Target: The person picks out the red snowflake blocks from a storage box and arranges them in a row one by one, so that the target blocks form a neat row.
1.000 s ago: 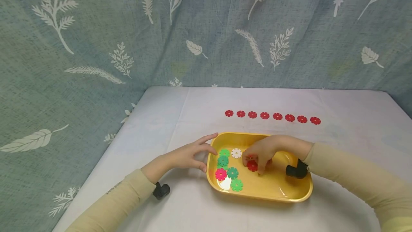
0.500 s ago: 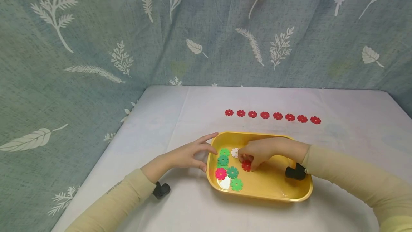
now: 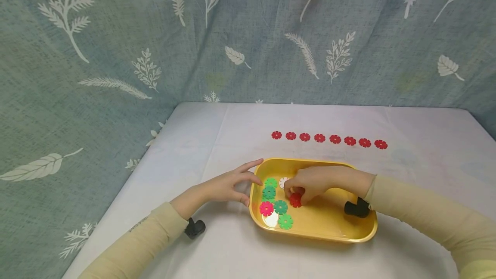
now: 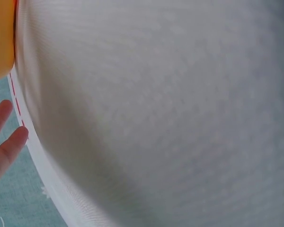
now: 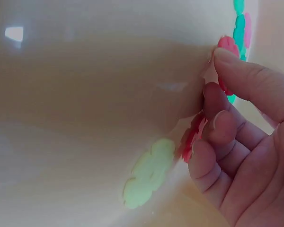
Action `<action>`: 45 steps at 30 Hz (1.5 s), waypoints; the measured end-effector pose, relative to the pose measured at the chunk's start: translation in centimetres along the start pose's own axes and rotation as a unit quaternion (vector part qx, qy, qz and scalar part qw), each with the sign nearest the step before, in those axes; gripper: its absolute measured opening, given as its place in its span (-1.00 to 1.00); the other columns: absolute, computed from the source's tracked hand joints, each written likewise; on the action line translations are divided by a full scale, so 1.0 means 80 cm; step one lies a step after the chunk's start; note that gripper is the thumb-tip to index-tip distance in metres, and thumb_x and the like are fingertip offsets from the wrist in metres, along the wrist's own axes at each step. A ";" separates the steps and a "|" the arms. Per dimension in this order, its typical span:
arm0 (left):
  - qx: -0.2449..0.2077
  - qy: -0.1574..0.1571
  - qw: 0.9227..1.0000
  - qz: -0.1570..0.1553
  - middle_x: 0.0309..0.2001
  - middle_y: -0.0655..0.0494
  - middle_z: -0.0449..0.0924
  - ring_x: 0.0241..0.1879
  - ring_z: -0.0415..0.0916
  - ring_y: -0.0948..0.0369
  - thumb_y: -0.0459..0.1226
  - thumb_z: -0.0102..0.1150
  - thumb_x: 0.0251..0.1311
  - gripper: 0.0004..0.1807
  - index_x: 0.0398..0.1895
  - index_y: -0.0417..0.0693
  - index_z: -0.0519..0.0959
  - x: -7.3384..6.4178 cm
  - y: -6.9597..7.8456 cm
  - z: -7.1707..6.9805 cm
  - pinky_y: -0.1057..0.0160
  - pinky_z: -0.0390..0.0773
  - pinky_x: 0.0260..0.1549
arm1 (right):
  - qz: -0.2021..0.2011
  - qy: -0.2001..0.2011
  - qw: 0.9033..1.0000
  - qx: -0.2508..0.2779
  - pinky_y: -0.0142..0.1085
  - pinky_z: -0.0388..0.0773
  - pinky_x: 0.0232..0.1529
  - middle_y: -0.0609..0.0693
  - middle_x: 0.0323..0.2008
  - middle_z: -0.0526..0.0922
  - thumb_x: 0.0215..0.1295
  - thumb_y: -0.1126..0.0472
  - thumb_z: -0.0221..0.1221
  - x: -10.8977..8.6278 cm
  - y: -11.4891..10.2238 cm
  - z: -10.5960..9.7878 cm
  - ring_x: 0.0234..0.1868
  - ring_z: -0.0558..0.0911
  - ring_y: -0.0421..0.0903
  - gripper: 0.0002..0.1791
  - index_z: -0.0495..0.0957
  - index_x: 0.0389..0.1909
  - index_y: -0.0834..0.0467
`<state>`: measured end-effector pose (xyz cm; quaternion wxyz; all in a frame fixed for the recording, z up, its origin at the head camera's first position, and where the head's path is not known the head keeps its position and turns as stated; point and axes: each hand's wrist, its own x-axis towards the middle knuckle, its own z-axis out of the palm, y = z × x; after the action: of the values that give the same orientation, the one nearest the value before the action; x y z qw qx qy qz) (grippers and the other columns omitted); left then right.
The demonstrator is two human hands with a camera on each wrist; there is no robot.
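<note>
A yellow tray (image 3: 325, 234) holds several notched plastic discs. My right hand (image 3: 311, 183) reaches into it with bent fingers, and its thumb and fingers pinch a red notched disc (image 3: 296, 200). In the right wrist view, the thumb lies on that red disc (image 5: 227, 45), while a second red disc (image 5: 193, 137) shows by the curled fingers. A white disc (image 3: 284, 183) lies beside the fingertips, partly covered in the head view. My left hand (image 3: 228, 186) is spread at the tray's left end, fingertips at the rim; only two fingers (image 4: 12, 146) show in the left wrist view.
Beyond the tray, several red discs (image 3: 319, 137) form a row on the white tabletop (image 3: 217, 141). Green discs (image 3: 285, 221) and a pink disc (image 3: 266, 209) lie at the tray's left end. A patterned curtain (image 3: 248, 33) hangs behind.
My right hand has shifted left inside the tray, its fingers now closer to the white disc, and a red disc moved left with it. The left hand has stayed at the rim.
</note>
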<state>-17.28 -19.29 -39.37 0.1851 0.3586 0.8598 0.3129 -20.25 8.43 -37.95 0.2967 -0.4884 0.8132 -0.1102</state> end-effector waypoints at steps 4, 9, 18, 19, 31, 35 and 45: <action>-0.001 0.000 1.000 -0.002 0.44 0.24 -0.16 0.40 -0.11 0.10 0.05 0.34 -0.20 -0.41 -0.01 0.13 0.48 0.000 0.000 0.000 -0.04 0.13 0.28 | -0.014 -0.001 0.999 0.033 -0.53 0.39 -0.42 -0.27 -0.52 0.44 0.09 0.28 0.25 0.001 0.002 0.003 -0.48 0.37 -0.34 -0.75 0.51 -0.24 -0.08; -0.001 -0.002 1.000 -0.006 0.45 0.23 -0.17 0.40 -0.12 0.10 0.03 0.34 -0.19 -0.41 0.00 0.12 0.48 0.001 0.002 0.000 -0.05 0.12 0.28 | -0.025 -0.001 0.998 0.053 -0.53 0.41 -0.39 -0.27 -0.50 0.47 0.08 0.31 0.23 0.003 0.004 0.006 -0.46 0.37 -0.35 -0.75 0.55 -0.20 -0.02; -0.003 -0.002 1.000 -0.008 0.44 0.26 -0.17 0.40 -0.13 0.12 0.04 0.34 -0.19 -0.41 0.01 0.13 0.48 0.001 -0.001 0.000 -0.03 0.12 0.29 | -0.019 0.024 0.995 0.094 -0.51 0.47 -0.35 -0.26 -0.49 0.54 0.09 0.40 0.15 0.004 0.002 0.007 -0.46 0.41 -0.35 -0.79 0.57 -0.33 0.02; -0.004 -0.002 1.000 -0.008 0.44 0.26 -0.17 0.40 -0.13 0.11 0.04 0.34 -0.19 -0.40 0.01 0.12 0.48 0.000 0.000 0.000 -0.03 0.12 0.29 | -0.019 0.027 0.995 0.098 -0.51 0.46 -0.38 -0.26 -0.50 0.54 0.08 0.40 0.15 0.004 0.002 0.006 -0.48 0.40 -0.35 -0.79 0.57 -0.34 0.02; -0.001 -0.001 1.000 -0.004 0.45 0.22 -0.17 0.40 -0.12 0.10 0.06 0.33 -0.21 -0.39 0.00 0.11 0.48 0.000 0.002 0.000 -0.02 0.14 0.28 | 0.031 0.062 0.962 0.265 -0.32 0.59 -0.48 -0.04 -0.49 0.57 0.15 0.44 0.07 -0.016 0.001 -0.016 -0.60 0.53 -0.13 -0.78 0.52 -0.20 0.18; 0.003 -0.001 1.000 -0.006 0.45 0.21 -0.16 0.40 -0.12 0.09 0.05 0.34 -0.21 -0.40 0.00 0.12 0.48 0.001 0.003 0.000 -0.02 0.15 0.28 | 0.032 0.095 0.955 0.278 -0.26 0.62 -0.41 0.05 -0.43 0.59 0.17 0.42 0.06 -0.028 0.002 -0.028 -0.54 0.57 -0.09 -0.79 0.52 -0.17 0.21; -0.001 0.001 1.000 -0.003 0.45 0.21 -0.16 0.40 -0.11 0.08 0.05 0.34 -0.20 -0.40 0.00 0.11 0.49 0.000 0.001 0.001 -0.04 0.15 0.27 | 0.059 0.163 0.940 0.292 -0.14 0.60 -0.23 0.15 -0.29 0.56 0.16 0.39 0.12 -0.067 0.009 -0.055 -0.42 0.54 -0.03 -0.65 0.45 0.00 0.27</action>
<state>-17.20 -19.18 -39.37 0.1859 0.3553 0.8608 0.3135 -21.52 12.88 -32.75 0.2953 -0.3064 0.8101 -0.4033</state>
